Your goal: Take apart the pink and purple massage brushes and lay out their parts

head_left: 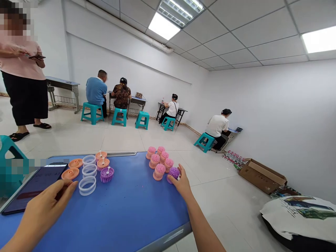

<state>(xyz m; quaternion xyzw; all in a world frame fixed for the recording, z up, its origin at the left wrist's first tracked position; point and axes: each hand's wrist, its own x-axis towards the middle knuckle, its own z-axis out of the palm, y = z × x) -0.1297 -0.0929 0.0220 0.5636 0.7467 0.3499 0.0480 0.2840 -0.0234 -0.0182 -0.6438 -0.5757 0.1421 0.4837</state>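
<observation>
On the blue table (126, 210), my right hand (182, 183) reaches to the far right edge and its fingers close around a purple bristle brush (173, 173). Several pink bristle brushes (159, 161) stand in a cluster just left of it. My left hand (48, 203) hovers low at the left with fingers stretched out, holding nothing, close to a clear plastic ring (87, 185). More clear rings (89, 165), orange discs (70, 173) and a purple brush part (106, 174) lie beyond it.
A dark phone (34, 187) lies at the table's left edge. A person (22, 70) stands at the far left. Several people sit on teal stools (92, 112) at desks along the wall. A cardboard box (262, 175) and a bag (299, 217) are on the floor at right.
</observation>
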